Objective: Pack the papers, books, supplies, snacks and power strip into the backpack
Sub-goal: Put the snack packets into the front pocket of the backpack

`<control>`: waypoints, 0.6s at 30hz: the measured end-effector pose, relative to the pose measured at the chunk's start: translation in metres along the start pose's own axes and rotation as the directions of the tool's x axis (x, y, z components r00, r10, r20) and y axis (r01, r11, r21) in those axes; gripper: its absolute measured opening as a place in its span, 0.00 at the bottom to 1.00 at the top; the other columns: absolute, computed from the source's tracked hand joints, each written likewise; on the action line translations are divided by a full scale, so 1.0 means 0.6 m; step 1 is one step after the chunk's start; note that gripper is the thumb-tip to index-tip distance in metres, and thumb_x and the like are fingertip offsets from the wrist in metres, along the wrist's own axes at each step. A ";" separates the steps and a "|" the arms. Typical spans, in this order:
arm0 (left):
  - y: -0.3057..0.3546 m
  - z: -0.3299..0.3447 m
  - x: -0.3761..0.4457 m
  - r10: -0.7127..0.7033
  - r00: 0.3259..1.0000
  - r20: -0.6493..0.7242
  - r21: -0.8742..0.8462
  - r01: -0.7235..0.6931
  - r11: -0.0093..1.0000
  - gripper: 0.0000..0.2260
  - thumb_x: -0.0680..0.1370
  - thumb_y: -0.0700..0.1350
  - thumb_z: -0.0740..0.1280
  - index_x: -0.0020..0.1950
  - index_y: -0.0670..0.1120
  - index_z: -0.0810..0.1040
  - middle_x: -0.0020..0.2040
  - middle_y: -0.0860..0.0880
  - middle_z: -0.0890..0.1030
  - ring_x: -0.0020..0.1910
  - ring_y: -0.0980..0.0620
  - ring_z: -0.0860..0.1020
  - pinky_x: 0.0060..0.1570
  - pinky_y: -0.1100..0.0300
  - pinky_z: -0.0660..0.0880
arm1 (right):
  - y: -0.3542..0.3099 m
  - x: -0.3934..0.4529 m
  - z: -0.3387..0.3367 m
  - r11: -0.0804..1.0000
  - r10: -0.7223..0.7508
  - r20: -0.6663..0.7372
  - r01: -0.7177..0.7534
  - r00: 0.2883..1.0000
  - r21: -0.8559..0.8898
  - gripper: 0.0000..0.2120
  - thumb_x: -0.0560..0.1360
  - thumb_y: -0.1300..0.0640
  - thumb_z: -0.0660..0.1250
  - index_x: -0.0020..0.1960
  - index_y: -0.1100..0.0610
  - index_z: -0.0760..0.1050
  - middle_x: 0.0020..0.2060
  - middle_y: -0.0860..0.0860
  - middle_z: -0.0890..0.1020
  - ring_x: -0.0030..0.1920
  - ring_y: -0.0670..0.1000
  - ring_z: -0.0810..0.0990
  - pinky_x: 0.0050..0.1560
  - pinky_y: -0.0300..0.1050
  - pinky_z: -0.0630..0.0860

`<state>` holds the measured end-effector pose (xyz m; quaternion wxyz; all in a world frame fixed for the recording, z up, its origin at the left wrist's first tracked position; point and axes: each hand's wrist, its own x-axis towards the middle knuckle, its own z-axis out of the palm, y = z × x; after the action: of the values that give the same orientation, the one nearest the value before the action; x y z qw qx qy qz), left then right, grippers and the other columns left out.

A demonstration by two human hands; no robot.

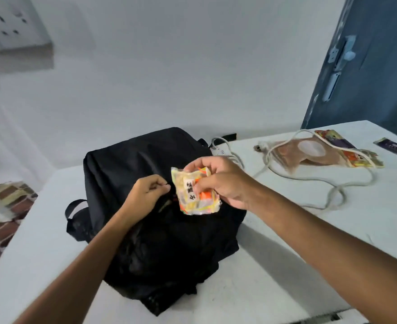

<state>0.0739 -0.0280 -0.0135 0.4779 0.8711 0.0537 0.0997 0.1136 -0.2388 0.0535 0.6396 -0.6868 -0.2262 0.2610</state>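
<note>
Item in hand: snack packet (196, 191), yellow and orange, pinched by the fingers of the right hand (218, 181) just above the black backpack (146, 230), which lies at the centre of the white surface (274, 230). Left hand (146, 195): grip closed on a fold of the backpack's fabric, apparently at a pocket opening; the opening itself is too dark to make out.

Progress, as judged: partway. No papers or books remain in view on the surface, possibly already packed.

Still outside, far right: power strip (218, 149) beside the backpack, its cable (321, 178) looped loosely; flat brown pouch (309, 153); colourful snack packets (361, 155); dark sachet (393, 146).

Obstruction: the cable lies across the pouch.
</note>
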 end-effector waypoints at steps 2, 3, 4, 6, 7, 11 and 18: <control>0.032 -0.035 0.005 0.053 0.999 0.005 -0.022 -0.053 0.998 0.08 0.76 0.31 0.66 0.39 0.40 0.78 0.33 0.51 0.79 0.34 0.59 0.75 0.40 0.63 0.71 | 0.011 0.005 0.033 0.978 -0.150 0.010 0.150 0.989 -0.147 0.16 0.67 0.77 0.65 0.42 0.57 0.78 0.34 0.49 0.77 0.33 0.43 0.74 0.32 0.35 0.73; 0.051 -0.049 0.008 0.075 0.997 0.006 -0.012 -0.075 0.997 0.08 0.76 0.32 0.66 0.39 0.41 0.77 0.33 0.51 0.79 0.34 0.59 0.74 0.39 0.64 0.71 | 0.018 0.006 0.048 0.928 -0.276 0.017 0.271 0.961 -0.255 0.13 0.67 0.75 0.65 0.42 0.58 0.78 0.34 0.49 0.77 0.33 0.42 0.73 0.34 0.34 0.70; 0.072 -0.064 0.010 0.096 0.995 -0.002 0.015 -0.096 0.995 0.08 0.77 0.34 0.66 0.39 0.42 0.77 0.33 0.49 0.77 0.34 0.57 0.73 0.38 0.63 0.69 | 0.029 0.011 0.063 0.821 -0.424 0.059 0.411 0.904 -0.396 0.10 0.67 0.72 0.65 0.42 0.59 0.78 0.36 0.50 0.77 0.36 0.43 0.72 0.37 0.35 0.69; 0.113 -0.091 0.016 0.143 0.989 -0.032 0.059 -0.141 0.988 0.08 0.77 0.36 0.67 0.39 0.42 0.77 0.34 0.44 0.75 0.33 0.52 0.70 0.36 0.59 0.67 | 0.055 0.032 0.087 0.365 -0.669 0.247 0.599 0.701 -0.713 0.09 0.65 0.67 0.66 0.43 0.58 0.77 0.40 0.53 0.77 0.42 0.50 0.69 0.40 0.43 0.65; 0.130 -0.102 0.020 0.166 0.985 -0.054 0.076 -0.162 0.984 0.08 0.77 0.37 0.67 0.38 0.42 0.77 0.33 0.43 0.74 0.32 0.50 0.68 0.35 0.59 0.66 | 0.067 0.044 0.097 0.146 -0.707 0.336 0.593 0.623 -0.792 0.09 0.64 0.64 0.66 0.44 0.57 0.77 0.40 0.53 0.76 0.43 0.53 0.68 0.40 0.46 0.63; 0.173 -0.127 0.026 0.251 0.963 -0.096 0.189 -0.230 0.955 0.09 0.76 0.36 0.68 0.37 0.45 0.77 0.31 0.48 0.75 0.30 0.58 0.69 0.34 0.66 0.66 | 0.092 0.105 0.128 -0.114 -0.661 0.402 0.445 0.633 -0.888 0.10 0.70 0.57 0.60 0.43 0.55 0.80 0.41 0.55 0.80 0.41 0.56 0.76 0.35 0.45 0.72; 0.161 -0.121 0.008 0.224 0.969 -0.107 0.175 -0.204 0.963 0.08 0.75 0.35 0.68 0.37 0.43 0.77 0.30 0.47 0.73 0.29 0.56 0.67 0.32 0.66 0.65 | 0.061 0.188 0.171 0.182 -0.204 0.259 0.296 0.944 -0.938 0.12 0.77 0.62 0.61 0.57 0.64 0.77 0.54 0.61 0.79 0.55 0.61 0.78 0.45 0.48 0.73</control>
<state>0.0622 -0.0194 0.1064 0.3871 0.8998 -0.0029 0.2010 0.1321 -0.0908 0.0047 0.1003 -0.8763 -0.4709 -0.0180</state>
